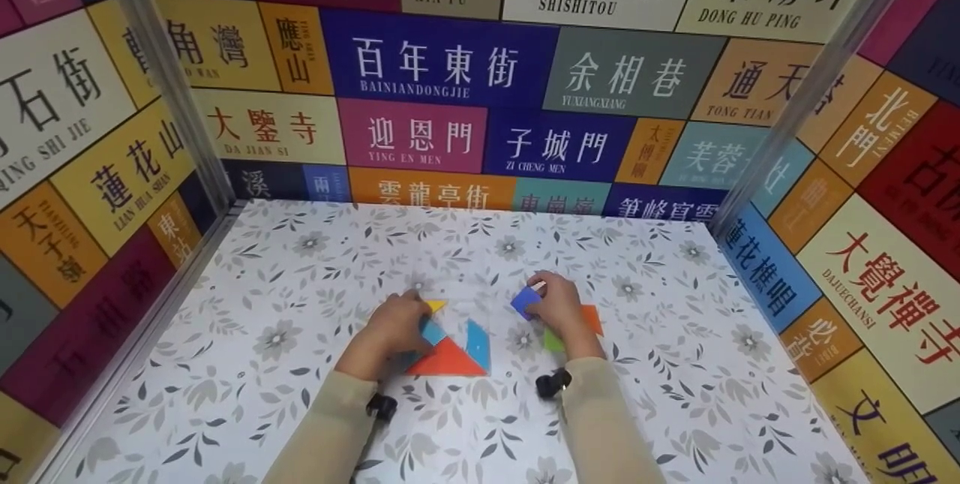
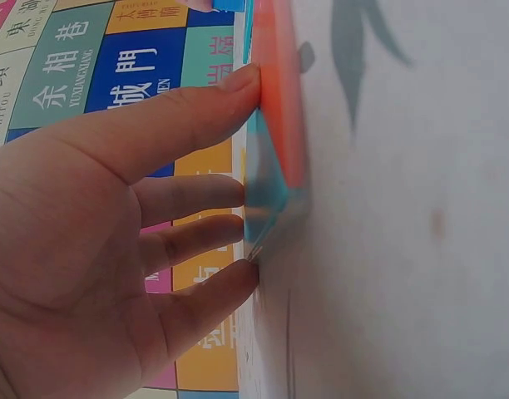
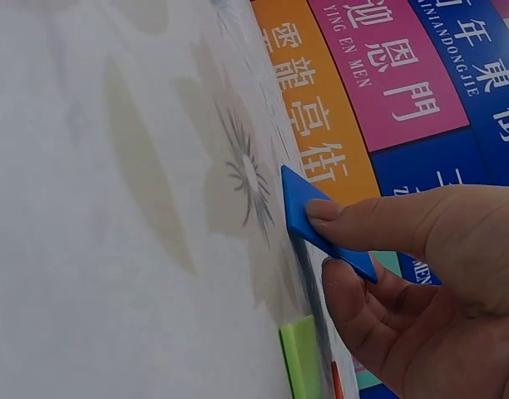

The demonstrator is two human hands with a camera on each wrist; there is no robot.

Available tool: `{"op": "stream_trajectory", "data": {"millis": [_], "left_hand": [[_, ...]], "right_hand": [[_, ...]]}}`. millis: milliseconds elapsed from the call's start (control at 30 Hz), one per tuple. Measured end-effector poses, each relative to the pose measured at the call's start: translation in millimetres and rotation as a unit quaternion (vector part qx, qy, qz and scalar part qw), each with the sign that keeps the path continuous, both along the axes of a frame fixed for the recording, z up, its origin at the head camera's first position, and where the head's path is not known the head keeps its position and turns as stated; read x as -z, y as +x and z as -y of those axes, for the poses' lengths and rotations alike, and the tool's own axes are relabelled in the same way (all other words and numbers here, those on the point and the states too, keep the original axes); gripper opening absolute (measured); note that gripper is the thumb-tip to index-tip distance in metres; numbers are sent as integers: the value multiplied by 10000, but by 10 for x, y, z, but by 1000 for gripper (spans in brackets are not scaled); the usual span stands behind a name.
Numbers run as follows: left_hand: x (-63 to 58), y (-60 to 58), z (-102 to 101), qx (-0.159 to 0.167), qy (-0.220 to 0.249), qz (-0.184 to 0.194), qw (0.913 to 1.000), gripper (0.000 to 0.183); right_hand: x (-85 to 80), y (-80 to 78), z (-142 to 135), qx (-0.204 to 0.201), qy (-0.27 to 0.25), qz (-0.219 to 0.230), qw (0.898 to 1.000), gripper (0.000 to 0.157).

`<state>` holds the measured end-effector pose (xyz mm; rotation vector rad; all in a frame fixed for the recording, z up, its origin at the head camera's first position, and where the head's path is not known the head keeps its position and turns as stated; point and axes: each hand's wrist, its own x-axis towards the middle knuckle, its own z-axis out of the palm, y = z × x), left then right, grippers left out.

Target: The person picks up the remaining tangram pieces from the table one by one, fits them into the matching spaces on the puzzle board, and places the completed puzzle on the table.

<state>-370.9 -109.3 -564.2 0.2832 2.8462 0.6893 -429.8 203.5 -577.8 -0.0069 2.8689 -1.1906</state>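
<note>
Evidently the step in hand is placing a flat blue four-sided piece [image 1: 524, 303], which the right hand [image 1: 561, 310] pinches between thumb and fingers, right of the grouped pieces. Its left counterpart, the left hand [image 1: 395, 325], has fingers spread against a flat red-orange triangle [image 1: 451, 361] and light-blue piece [image 1: 433, 332]; the next move seemingly calls for setting the blue one down without nudging these.

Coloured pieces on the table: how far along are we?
Apparently done: red triangle, light-blue pieces and yellow piece grouped by the left hand. In hand: the right hand pinches the blue piece. Likely left: green piece and orange piece, apart from that group.
</note>
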Motion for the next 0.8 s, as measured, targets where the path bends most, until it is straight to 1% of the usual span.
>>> {"op": "stream_trajectory", "data": {"millis": [200, 233, 367, 467, 633, 733, 800], "left_hand": [[12, 5, 1, -10, 53, -7, 10000, 60], [18, 12, 0, -16, 65, -22, 10000, 61], [50, 34, -6, 136, -91, -247, 9996, 60], [52, 41, -8, 184, -192, -350, 9990, 62], [22, 33, -8, 41, -146, -207, 9997, 65], [3, 33, -3, 31, -73, -176, 9998, 64], [-8, 42, -1, 28, -7, -173, 9998, 63]], "right_hand": [[12, 32, -4, 106, -268, -216, 9994, 29], [16, 40, -5, 136, -348, -213, 9991, 28], [32, 79, -5, 276, -762, -109, 9966, 23], [25, 96, 5, 336, -1009, -13, 9943, 20], [-3, 94, 43, 391, -1123, 8, 9929, 17], [-13, 102, 70, 474, -1102, -56, 9928, 16], [-17, 111, 86, 519, -1185, -98, 9915, 17]]}}
